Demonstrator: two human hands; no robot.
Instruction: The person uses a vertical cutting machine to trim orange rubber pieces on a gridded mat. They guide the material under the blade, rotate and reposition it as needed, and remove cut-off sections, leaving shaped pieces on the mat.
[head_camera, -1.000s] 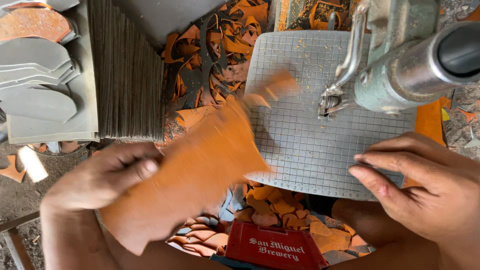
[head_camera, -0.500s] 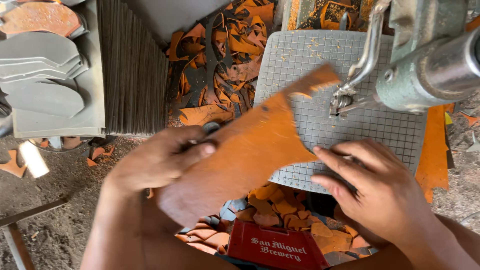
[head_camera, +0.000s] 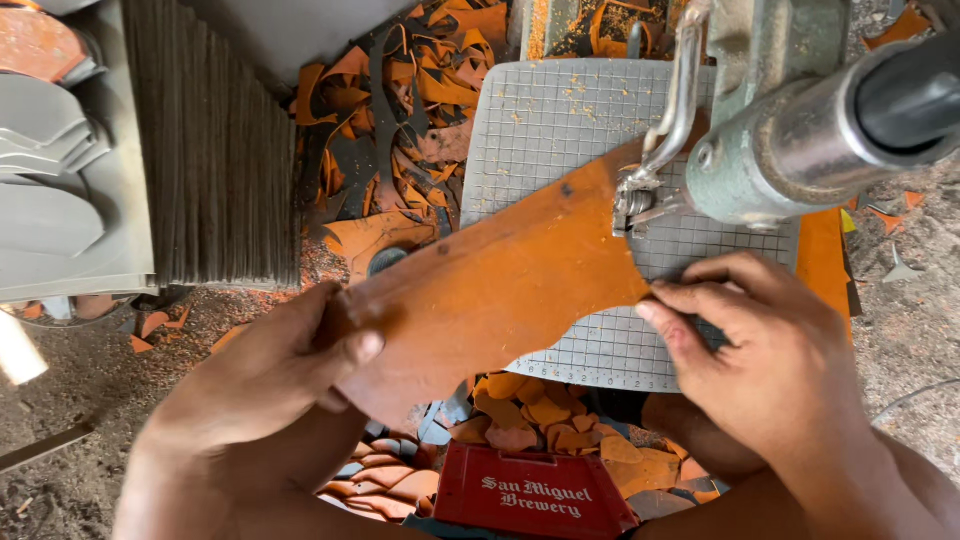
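Left hand (head_camera: 270, 385) grip pinches the orange leather piece (head_camera: 490, 285) at its near edge; right hand (head_camera: 770, 350) grip closes fingertips on its far edge. Piece lies on the gridded desk (head_camera: 545, 130) under the machine head (head_camera: 640, 195). Risk: fingers near the needle; piece may skew.

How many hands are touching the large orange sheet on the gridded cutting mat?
2. The left hand grips the large orange sheet at its lower left end. The right hand presses its right edge near the grey machine head. No other hands are visible.
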